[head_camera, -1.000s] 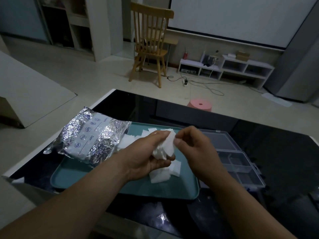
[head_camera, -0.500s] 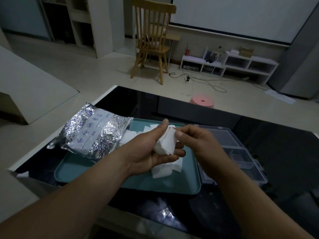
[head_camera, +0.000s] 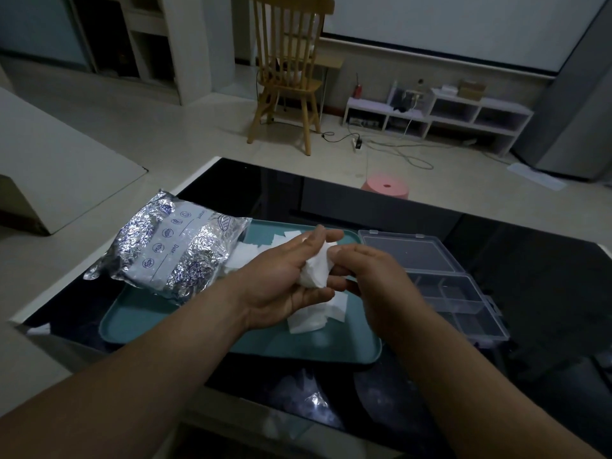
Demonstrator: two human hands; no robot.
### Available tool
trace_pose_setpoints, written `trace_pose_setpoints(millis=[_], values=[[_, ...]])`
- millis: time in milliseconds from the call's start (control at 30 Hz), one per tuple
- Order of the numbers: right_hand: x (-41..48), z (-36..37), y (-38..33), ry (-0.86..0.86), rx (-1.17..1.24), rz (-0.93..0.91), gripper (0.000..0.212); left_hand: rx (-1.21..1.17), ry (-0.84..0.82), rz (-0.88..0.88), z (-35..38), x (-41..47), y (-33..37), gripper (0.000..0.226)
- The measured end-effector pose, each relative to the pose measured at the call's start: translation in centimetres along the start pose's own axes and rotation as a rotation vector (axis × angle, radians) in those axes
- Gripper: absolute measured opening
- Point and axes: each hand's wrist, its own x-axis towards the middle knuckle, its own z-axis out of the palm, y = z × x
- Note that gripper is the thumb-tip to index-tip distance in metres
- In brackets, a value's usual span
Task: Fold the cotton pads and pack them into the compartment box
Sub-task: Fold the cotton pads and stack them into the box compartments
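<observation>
Right hand (head_camera: 374, 276) closer, pinching cotton pad (head_camera: 316, 271) | left hand (head_camera: 281, 276) holds it | bag (head_camera: 169, 251) reads "Date"

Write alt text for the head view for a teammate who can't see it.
Both hands hold one cotton pad above a teal tray: the left hand cradles it, the right hand pinches its edge. More loose pads and a silver foil bag lie on the tray; a clear compartment box stands open to its right on the black table.
</observation>
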Motion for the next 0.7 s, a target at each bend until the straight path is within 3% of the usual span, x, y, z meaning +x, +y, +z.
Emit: trace_pose_setpoints(millis=[167,233,400,600,700], values=[[-0.2,0.3,0.2,0.042,-0.006,-0.027,0.012,0.018,-0.024,-0.001,-0.1,-0.1,-0.1,0.043],[-0.4,0.0,-0.2,0.091,-0.129,-0.135,0.017,-0.027,-0.027,-0.013,-0.2,0.0,-0.1,0.044],[-1.3,-0.6,-1.2,-0.190,-0.654,-0.464,0.033,-0.098,-0.013,-0.089,-0.7,0.2,0.2,0.054],[-1.6,-0.7,-1.2,-0.295,-0.683,-0.524,0.026,-0.134,-0.068,-0.156,-1.2,0.7,-0.3,0.063],[-1.5,-0.9,-1.1,-0.326,-0.724,-0.480,0.028,-0.120,-0.092,-0.185,-1.3,0.6,-0.3,0.046]])
